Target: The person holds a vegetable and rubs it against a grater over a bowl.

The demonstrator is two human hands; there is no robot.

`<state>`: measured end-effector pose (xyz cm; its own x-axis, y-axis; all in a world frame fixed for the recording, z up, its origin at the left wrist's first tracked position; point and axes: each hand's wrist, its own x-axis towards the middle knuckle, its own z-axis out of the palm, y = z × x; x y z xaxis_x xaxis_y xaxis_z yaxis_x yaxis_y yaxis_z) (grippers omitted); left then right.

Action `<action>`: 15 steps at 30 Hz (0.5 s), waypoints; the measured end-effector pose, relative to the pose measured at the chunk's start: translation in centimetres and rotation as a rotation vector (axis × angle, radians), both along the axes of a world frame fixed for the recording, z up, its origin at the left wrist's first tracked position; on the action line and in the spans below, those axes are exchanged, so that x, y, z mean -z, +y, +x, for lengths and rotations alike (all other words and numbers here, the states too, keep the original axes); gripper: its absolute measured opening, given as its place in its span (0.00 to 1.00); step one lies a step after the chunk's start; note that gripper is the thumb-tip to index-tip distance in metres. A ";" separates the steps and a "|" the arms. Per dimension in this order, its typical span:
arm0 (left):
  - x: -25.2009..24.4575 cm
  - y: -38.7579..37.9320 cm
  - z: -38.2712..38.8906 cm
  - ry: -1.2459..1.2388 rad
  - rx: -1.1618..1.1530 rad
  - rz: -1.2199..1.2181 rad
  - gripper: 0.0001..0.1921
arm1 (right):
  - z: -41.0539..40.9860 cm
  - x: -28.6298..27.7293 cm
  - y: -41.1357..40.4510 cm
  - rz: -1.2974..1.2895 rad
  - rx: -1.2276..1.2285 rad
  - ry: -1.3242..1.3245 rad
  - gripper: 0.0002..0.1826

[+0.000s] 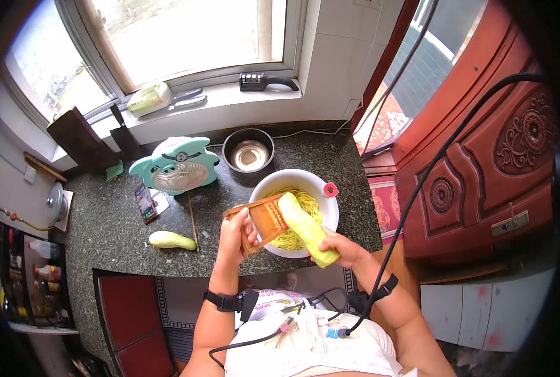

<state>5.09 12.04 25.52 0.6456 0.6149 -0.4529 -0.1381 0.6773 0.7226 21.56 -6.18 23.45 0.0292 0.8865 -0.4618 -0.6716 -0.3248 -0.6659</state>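
My left hand (pixel 238 231) grips the near end of a wooden grater (pixel 264 220), which slants over the rim of a white bowl (pixel 260 188). Pale yellow shreds (pixel 303 200) lie heaped inside that bowl. In my right hand (pixel 343 248) is a long, peeled, yellow-green squash (pixel 303 228), held by its lower end. Its upper end lies against or just over the toothed part of the grater; the exact contact is hidden. A second, smaller pale squash (pixel 172 240) rests on the granite counter (pixel 119 249) to the left, beside a thin wooden stick (pixel 193 219).
Behind the bowl sits a dark round pot (pixel 228 158). A teal fan (pixel 178 167) stands left of it, near a phone (pixel 144 203). Knives (pixel 188 100) and a knife sharpener (pixel 268 83) lie on the windowsill. A black cable (pixel 414 195) crosses by my right arm.
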 end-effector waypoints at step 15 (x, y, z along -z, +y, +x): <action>1.0 5.0 1.1 -0.167 0.186 -0.063 0.06 | -7.7 -4.0 4.4 -0.269 0.232 -0.783 0.42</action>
